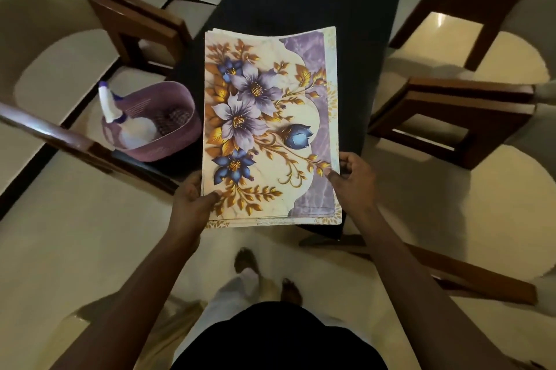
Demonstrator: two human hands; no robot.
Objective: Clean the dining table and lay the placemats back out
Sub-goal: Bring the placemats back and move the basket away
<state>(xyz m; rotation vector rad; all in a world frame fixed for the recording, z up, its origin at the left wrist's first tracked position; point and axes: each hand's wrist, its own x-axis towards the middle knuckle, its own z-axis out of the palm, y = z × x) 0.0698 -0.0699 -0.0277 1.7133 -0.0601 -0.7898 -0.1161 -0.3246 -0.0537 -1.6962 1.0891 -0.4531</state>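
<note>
Purple plastic comes first at the left: a basket (150,126) holding a spray bottle (112,108) and a dark cloth (173,124) sits by the near left corner of the dark table (316,2). We cannot tell whether it stands on the top or on a chair seat beside it. We take it the cleaning kit is parked there to be in reach yet out of the mats' way. Next, our left hand (192,198) grips the near left corner of the stack of placemats (264,117), thumb on the printed face, fingers wrapped round the edge. The stack runs lengthwise up the table's middle, its near end overhanging the near edge, the mats slightly fanned. We judge they are held as one bundle so they can be dealt out singly. Our right hand (353,175) pinches the stack's right edge close to its near right corner, thumb on top, fingers curled. Both bare forearms reach forward, converging on the stack. Wooden chairs (451,117) stand off the table's right edge.
</note>
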